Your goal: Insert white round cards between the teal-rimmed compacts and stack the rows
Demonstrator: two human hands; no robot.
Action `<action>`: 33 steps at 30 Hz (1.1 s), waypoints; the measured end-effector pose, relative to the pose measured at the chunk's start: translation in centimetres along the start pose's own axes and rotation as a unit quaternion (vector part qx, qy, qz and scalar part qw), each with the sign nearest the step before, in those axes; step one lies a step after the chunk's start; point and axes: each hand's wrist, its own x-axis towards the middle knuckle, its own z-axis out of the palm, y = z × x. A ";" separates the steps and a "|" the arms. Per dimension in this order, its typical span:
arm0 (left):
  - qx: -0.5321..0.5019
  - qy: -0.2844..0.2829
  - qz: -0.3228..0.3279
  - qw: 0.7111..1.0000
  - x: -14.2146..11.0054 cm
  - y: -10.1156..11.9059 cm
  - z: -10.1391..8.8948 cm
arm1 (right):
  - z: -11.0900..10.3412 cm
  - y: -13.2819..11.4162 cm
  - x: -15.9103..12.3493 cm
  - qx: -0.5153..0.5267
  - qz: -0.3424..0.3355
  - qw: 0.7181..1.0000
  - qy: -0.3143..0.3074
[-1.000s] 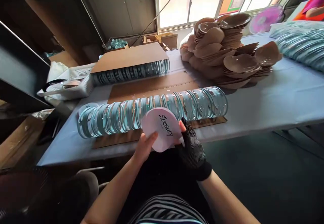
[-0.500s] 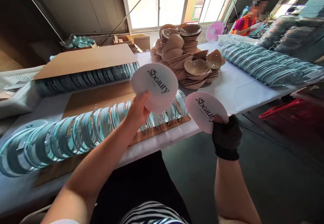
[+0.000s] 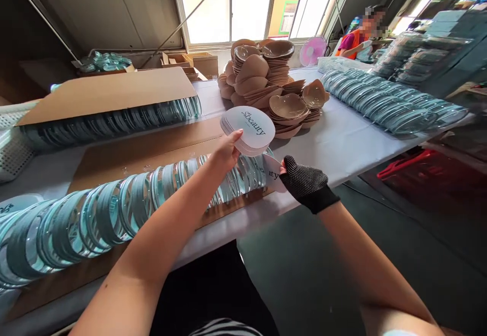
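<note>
Left hand (image 3: 229, 149): bare — thumb and fingers pinching the card stack (image 3: 250, 125), above the right end of the row of cases (image 3: 108, 212).
Right hand (image 3: 305, 180): gloved — pinching a single card (image 3: 272, 173) at the row's right end, contact with it unclear.
Bowls (image 3: 288, 106): brown, piled behind the row's right end.
Cardboard (image 3: 110, 154): under the row.

Right hand (image 3: 303, 178) in a speckled black glove (image 3: 310, 181) with plain cuff (image 3: 324, 200), black lower garment (image 3: 213, 295), black-and-white striped top (image 3: 226, 329)

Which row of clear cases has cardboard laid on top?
The back-left row: a brown cardboard sheet lies over it, while the front row and the rows at right have none on top.
</note>
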 end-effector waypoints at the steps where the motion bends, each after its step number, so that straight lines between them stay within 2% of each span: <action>1: 0.006 -0.001 -0.003 1.000 0.1 -0.1 0.1 | -0.1 0.3 -0.2 0.006 0.000 1.000 0.001; 5: 0.022 -0.017 -0.015 1.000 0.3 -0.2 0.2 | 0.5 0.2 -0.2 0.049 -0.011 0.999 0.022; 9: 0.029 -0.011 -0.015 0.999 0.5 -0.1 0.0 | 1.7 -1.5 1.2 0.074 -0.031 0.997 -0.006; 11: 0.028 -0.006 -0.016 0.999 0.6 -0.1 -0.1 | 1.9 -1.7 1.7 0.076 -0.025 0.997 -0.013; 12: 0.027 -0.007 -0.014 1.000 0.7 -0.2 -0.1 | 1.9 -1.6 1.8 0.110 -0.023 0.993 -0.034; 14: 0.026 -0.009 -0.006 1.000 0.8 -0.3 0.0 | 1.9 -1.0 2.0 0.238 -0.034 0.963 -0.118; 15: 0.027 -0.010 -0.001 1.000 0.8 -0.4 0.1 | 1.9 -0.6 2.1 0.315 -0.041 0.934 -0.163; 17: 0.029 -0.012 0.007 0.999 0.7 -0.6 0.2 | 2.1 0.1 2.2 0.463 -0.045 0.855 -0.230; 19: 0.030 -0.015 0.013 0.999 0.6 -0.8 0.3 | 2.2 0.6 2.2 0.558 -0.039 0.786 -0.263; 20: 0.030 -0.016 0.016 0.999 0.6 -0.9 0.4 | 2.2 0.7 2.1 0.581 -0.031 0.762 -0.283; 21: 0.030 -0.017 0.018 0.999 0.6 -0.9 0.4 | 2.0 0.8 2.1 0.577 -0.025 0.760 -0.296; 22: 0.029 -0.015 0.019 0.999 0.6 -1.0 0.5 | 1.7 1.0 2.0 0.547 -0.021 0.785 -0.289; 23: 0.027 -0.016 0.023 0.999 0.6 -1.0 0.5 | 1.4 1.1 2.1 0.510 -0.012 0.823 -0.251; 24: 0.025 -0.018 0.032 0.999 0.6 -1.0 0.5 | 0.9 1.3 2.2 0.483 0.000 0.856 -0.182; 25: 0.023 -0.024 0.046 0.998 0.4 -1.0 0.5 | 0.4 1.4 2.5 0.472 0.014 0.877 -0.090; 26: 0.022 -0.032 0.065 0.997 0.2 -1.1 0.5 | -0.1 1.4 2.9 0.472 0.027 0.881 0.010; 27: 0.021 -0.039 0.084 0.995 -0.3 -1.1 0.4 | -0.6 1.3 3.3 0.476 0.037 0.873 0.098; 28: 0.021 -0.043 0.099 0.994 -0.8 -1.2 0.3 | -1.0 1.0 3.7 0.475 0.039 0.864 0.163; 30: 0.032 -0.041 0.109 0.993 -2.3 -1.2 0.0 | -1.6 -0.2 4.1 0.446 0.004 0.868 0.220; 33: 0.066 -0.030 0.104 0.992 -4.6 -1.2 -0.9 | -2.1 -2.7 3.6 0.381 -0.076 0.890 0.239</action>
